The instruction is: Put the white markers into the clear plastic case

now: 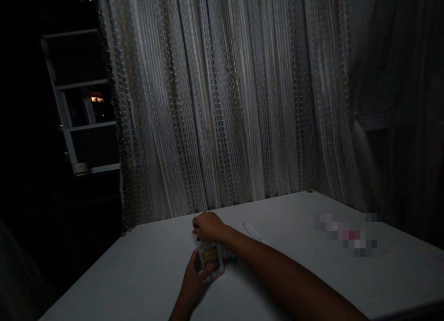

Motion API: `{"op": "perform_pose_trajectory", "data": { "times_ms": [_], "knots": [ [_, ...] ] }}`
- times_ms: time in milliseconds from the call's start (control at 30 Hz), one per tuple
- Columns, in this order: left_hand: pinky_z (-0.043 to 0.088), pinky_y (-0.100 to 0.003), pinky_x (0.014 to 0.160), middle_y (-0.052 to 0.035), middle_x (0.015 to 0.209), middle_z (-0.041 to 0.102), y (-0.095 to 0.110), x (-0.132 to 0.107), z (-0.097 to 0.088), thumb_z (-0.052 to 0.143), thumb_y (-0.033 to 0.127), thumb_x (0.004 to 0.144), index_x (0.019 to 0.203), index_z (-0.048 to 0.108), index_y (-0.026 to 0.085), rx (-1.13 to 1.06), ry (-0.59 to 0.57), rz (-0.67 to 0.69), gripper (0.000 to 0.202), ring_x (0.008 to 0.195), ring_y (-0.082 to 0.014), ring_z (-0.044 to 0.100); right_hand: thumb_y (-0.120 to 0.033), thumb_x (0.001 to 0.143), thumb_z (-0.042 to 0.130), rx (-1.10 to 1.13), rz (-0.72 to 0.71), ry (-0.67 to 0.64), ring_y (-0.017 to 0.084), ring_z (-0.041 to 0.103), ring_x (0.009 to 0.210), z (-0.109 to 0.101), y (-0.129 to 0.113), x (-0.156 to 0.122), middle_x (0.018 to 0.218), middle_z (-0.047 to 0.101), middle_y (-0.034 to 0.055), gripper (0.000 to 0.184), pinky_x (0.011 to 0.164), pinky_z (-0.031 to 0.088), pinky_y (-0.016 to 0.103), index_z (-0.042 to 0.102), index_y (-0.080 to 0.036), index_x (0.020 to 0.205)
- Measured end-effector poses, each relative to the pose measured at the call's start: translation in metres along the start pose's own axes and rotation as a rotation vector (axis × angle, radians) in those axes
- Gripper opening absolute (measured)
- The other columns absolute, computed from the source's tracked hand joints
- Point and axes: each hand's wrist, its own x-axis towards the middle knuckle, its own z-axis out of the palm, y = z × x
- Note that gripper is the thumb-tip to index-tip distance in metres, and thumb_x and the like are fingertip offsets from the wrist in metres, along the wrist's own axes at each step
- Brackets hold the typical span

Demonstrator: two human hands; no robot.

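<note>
My left hand (198,275) is wrapped round the lower part of a small clear container with a yellow and dark label (210,255), its fingers closed on the sides. The container stands tilted on the white table. Above its top edge my right hand (209,226) is bent over with curled fingers. What those fingers grip is hidden, though a small dark bit shows just under them. Beside the container, partly behind my right forearm, lie slim white pieces with red and green ends (229,259). A pale stick-like piece (252,231) lies beyond the forearm.
The white table (138,265) reaches back to a grey striped curtain (222,103). On its right side a blurred-out patch (347,233) hides something pinkish. A dark window with a white frame (92,126) is at the left. The room is dim.
</note>
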Motion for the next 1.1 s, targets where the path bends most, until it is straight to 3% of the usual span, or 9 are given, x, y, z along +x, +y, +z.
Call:
{"op": "perform_pose_trajectory", "data": {
  "times_ms": [367, 533, 700, 1100],
  "knots": [
    [0.05, -0.039, 0.084, -0.0114, 0.101, 0.069, -0.003, 0.001, 0.0, 0.08, 0.024, 0.057, 0.102, 0.055, 0.017, -0.006, -0.043, 0.016, 0.052, 0.094, -0.0281, 0.064, -0.027, 0.083, 0.053, 0.01, 0.049, -0.024, 0.024, 0.063, 0.093, -0.001, -0.003, 0.003, 0.099, 0.068, 0.0139, 0.025, 0.073, 0.047, 0.028, 0.069, -0.014, 0.098],
    [0.049, -0.038, 0.084, -0.0106, 0.103, 0.068, -0.004, -0.001, -0.001, 0.079, 0.024, 0.057, 0.105, 0.055, 0.017, -0.007, -0.054, 0.016, 0.054, 0.096, -0.0279, 0.063, -0.019, 0.079, 0.052, 0.06, 0.045, -0.003, 0.023, 0.062, 0.096, -0.013, 0.005, -0.002, 0.099, 0.068, 0.0104, 0.025, 0.075, 0.045, 0.026, 0.069, -0.016, 0.098],
    [0.05, -0.039, 0.083, -0.0101, 0.099, 0.069, -0.001, -0.004, -0.002, 0.08, 0.029, 0.055, 0.101, 0.058, 0.017, -0.024, -0.059, 0.017, 0.052, 0.093, -0.028, 0.064, -0.015, 0.078, 0.052, 0.082, 0.042, -0.067, 0.021, 0.062, 0.094, -0.027, 0.01, -0.011, 0.096, 0.069, 0.0084, 0.025, 0.072, 0.044, 0.023, 0.07, -0.016, 0.096],
    [0.051, -0.036, 0.081, -0.0092, 0.096, 0.07, 0.008, -0.006, 0.004, 0.078, 0.025, 0.056, 0.098, 0.059, 0.017, 0.01, -0.012, 0.069, 0.047, 0.091, -0.0267, 0.064, -0.03, 0.081, 0.056, 0.019, -0.024, -0.136, 0.02, 0.063, 0.091, -0.021, -0.003, -0.007, 0.094, 0.07, 0.0076, 0.025, 0.067, 0.044, 0.022, 0.07, -0.017, 0.098]
  ]
}}
